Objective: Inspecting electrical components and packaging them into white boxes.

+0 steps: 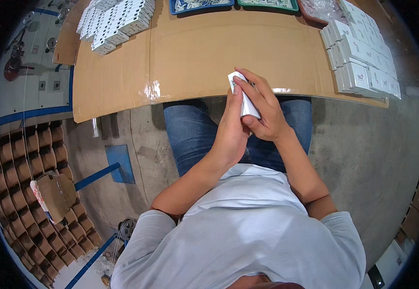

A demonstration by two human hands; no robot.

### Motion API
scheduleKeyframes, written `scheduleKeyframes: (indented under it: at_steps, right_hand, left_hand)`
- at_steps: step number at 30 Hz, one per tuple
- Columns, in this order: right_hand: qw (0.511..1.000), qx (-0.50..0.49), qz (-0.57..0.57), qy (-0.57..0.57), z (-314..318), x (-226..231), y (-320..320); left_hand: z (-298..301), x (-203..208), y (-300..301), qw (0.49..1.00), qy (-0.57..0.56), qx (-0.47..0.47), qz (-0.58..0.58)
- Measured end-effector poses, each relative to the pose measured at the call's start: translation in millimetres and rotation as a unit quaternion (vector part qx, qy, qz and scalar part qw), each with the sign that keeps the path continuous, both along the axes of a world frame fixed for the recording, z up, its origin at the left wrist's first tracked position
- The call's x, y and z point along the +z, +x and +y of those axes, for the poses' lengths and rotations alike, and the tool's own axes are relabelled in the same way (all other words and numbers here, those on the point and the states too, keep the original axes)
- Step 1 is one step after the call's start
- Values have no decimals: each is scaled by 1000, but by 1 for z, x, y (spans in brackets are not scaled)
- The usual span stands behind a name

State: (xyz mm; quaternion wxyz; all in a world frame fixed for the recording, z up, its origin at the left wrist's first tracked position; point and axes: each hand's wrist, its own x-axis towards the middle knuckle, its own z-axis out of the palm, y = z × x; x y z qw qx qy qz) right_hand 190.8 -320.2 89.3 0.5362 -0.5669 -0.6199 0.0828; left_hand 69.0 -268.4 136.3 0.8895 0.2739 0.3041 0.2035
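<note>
A small white box (250, 108) is pressed between my two hands, just over the near edge of the cardboard-covered table (195, 58). Along its left side lies my left hand (231, 126), closed against it with the fingers pointing up and away. My right hand (268, 110) wraps its right side, fingers bent over the far end and thumb at the near end. Dark print shows at the far end of the box. The palms hide much of it.
Stacks of white boxes stand far left (118, 24) and at the right (363, 62). A blue tray (202, 9) and a green tray (269, 8) hold small pale pieces. Beside them is a reddish tray (310, 17) with clear plastic. A cardboard-divider rack (36, 202) is at lower left.
</note>
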Motion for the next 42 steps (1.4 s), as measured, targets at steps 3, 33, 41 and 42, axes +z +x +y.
scheduleKeyframes:
  at_steps: [3, 33, 41, 42]
  right_hand:
    - [1000, -9, 4, 13, 1, -4, -1]
    - [996, -9, 66, -65, -6, 19, -1]
    - [994, 62, -7, -93, -13, 25, 3]
    - [994, 62, -7, -93, -12, 22, 2]
  left_hand:
    - [-4, -2, 2, 1000, -13, 13, -2]
    - [23, -20, -14, 994, 62, -86, -6]
    - [31, -5, -6, 994, 10, -92, 51]
    - [31, -4, -6, 995, -12, -82, 61]
